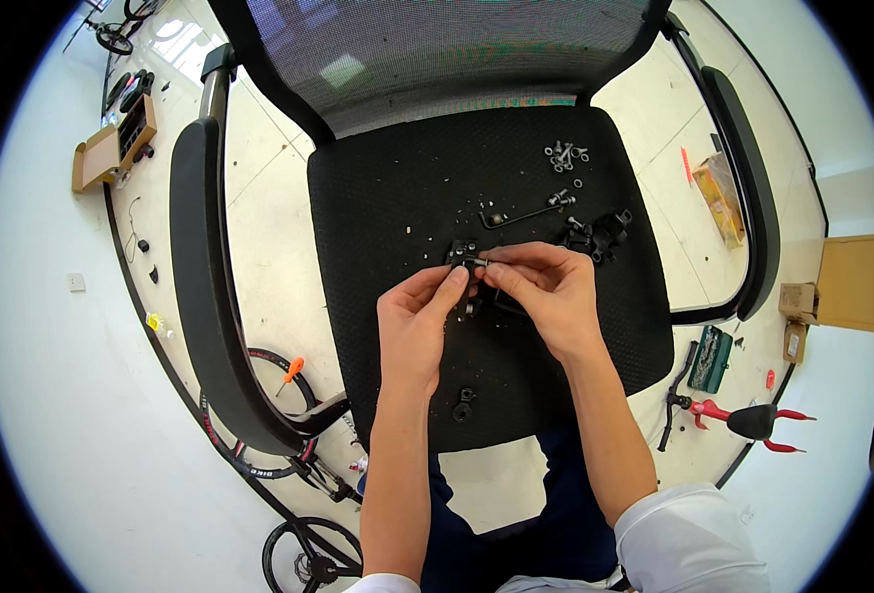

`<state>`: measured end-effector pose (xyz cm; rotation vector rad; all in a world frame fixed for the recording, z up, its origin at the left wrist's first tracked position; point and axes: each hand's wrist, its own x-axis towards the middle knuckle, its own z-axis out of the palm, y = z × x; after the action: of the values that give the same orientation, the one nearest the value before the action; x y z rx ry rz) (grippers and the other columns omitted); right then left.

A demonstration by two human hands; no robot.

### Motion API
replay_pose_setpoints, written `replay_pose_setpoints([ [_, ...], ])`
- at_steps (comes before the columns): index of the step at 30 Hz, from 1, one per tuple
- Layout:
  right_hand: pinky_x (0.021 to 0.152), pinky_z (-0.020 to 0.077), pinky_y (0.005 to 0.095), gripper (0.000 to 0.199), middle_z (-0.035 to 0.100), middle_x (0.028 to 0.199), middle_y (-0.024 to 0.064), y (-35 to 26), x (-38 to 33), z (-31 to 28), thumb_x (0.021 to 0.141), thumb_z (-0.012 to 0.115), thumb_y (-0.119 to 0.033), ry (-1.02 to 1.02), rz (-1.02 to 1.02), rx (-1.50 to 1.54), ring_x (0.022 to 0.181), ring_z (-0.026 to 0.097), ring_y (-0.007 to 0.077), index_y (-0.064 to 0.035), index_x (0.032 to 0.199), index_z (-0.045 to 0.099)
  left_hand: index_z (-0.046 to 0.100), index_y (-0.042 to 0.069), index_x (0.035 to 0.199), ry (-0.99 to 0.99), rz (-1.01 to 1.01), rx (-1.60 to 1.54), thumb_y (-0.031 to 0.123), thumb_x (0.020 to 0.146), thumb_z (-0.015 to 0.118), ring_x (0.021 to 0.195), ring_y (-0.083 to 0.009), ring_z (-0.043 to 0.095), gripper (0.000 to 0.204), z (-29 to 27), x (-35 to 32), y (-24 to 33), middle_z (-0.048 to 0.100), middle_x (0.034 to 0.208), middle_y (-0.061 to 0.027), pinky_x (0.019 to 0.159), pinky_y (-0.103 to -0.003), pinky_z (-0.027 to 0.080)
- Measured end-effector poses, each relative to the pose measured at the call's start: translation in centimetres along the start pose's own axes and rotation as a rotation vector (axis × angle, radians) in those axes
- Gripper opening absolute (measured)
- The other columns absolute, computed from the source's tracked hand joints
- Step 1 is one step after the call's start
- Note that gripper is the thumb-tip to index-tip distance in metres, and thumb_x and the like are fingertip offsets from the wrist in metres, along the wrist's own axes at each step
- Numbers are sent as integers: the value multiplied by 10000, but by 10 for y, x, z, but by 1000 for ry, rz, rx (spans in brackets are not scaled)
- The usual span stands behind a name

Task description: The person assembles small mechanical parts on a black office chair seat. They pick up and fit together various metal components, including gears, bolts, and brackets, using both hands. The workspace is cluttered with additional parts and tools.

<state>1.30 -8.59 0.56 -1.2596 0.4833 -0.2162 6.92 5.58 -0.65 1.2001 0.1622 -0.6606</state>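
Note:
Over the black chair seat point(377, 208), my two hands meet fingertip to fingertip. My left hand point(412, 321) is closed on a small black metal part point(460, 249), partly hidden by the fingers. Against that part, my right hand point(555, 296) pinches a small silver bolt point(479, 262); whether the bolt sits in a hole I cannot tell. Just beyond the right hand lie a bent hex key point(526, 214) and a cluster of black bracket parts point(605, 235). Farther back is a heap of silver bolts and nuts point(563, 156). A small black fitting point(464, 405) rests near the seat's front.
Armrests point(195, 267) flank the seat, and a mesh backrest point(437, 59) rises behind. On the floor are an open cardboard box point(101, 160), an orange-handled screwdriver point(292, 372), a bicycle wheel point(271, 472), a green toolbox point(710, 359) and a red bike frame with saddle point(753, 422).

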Motion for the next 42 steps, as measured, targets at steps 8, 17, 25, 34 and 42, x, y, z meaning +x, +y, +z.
replay_pose_setpoints([
  [8,769,581,282,149,706,929,163,1,3,-6,866,660,26,-16,0,-27,821,698,185,83,1003,672,692,-66,1022,-79,-21,33,75,885,682,809,-138,676,197,-3,-2,4,712,904,-117,769,-230,524],
  [17,700,569,260,153,706,866,135,0,5,-8,881,665,-21,1,29,-46,756,688,159,72,1001,676,677,-73,1073,-108,-43,70,76,906,663,811,-134,679,224,-1,-4,7,713,915,-121,764,-234,538],
  [25,600,539,235,148,692,786,111,0,5,-5,907,654,-80,16,79,-79,662,651,127,58,958,674,683,-59,1085,-38,109,172,42,894,675,824,-89,641,216,-1,-3,-2,705,911,-82,758,-208,503],
  [34,468,427,222,240,624,641,47,4,3,-1,956,610,-183,40,55,-249,538,562,68,26,843,644,687,-71,1058,-25,69,190,62,875,705,796,-87,637,227,1,-3,-4,704,897,-83,721,-204,502],
  [42,527,416,343,264,571,613,126,0,-3,1,971,529,-183,29,-178,-603,526,546,225,37,837,586,689,-79,1025,-60,67,207,66,866,714,784,-102,659,217,-1,-1,-4,712,873,-97,714,-210,515],
])
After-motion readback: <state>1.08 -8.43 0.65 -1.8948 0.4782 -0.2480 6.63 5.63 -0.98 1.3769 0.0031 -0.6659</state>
